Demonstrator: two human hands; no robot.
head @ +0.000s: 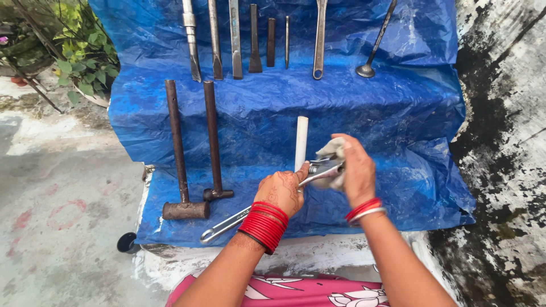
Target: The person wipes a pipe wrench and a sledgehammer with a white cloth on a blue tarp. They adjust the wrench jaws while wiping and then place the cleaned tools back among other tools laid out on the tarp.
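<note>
Two hands are seen at work over a blue tarpaulin [273, 113] spread on a low ledge. An adjustable wrench [267, 202] is gripped by the left hand [281, 190]; its fingers are closed around the shank just behind the head, while the long handle trails down and to the left, its looped end lying near the tarpaulin's edge. A grey cloth [331, 150] is bunched in the right hand [355, 170], whose fingers are curled over it and pressed against the wrench head, so the cloth is pinched between hand and metal.

The wiping appears to be concentrated on the head. It is judged that the wrench would best be kept steady by the left hand's firm grip close to the head, as now, with the cloth drawn along the metal and worked into the recess of the adjuster, where grime tends to lodge. Fingertips are better kept behind the cloth, away from any sharp edge.

Just behind the hands a white tube [301, 142] stands or lies on the tarpaulin. Two hammers [193, 165] with rusty handles lie to the left, and a row of chisels [236, 40], a ring spanner [319, 40] and a ladle-like tool [375, 42] is laid out farther back.
</note>
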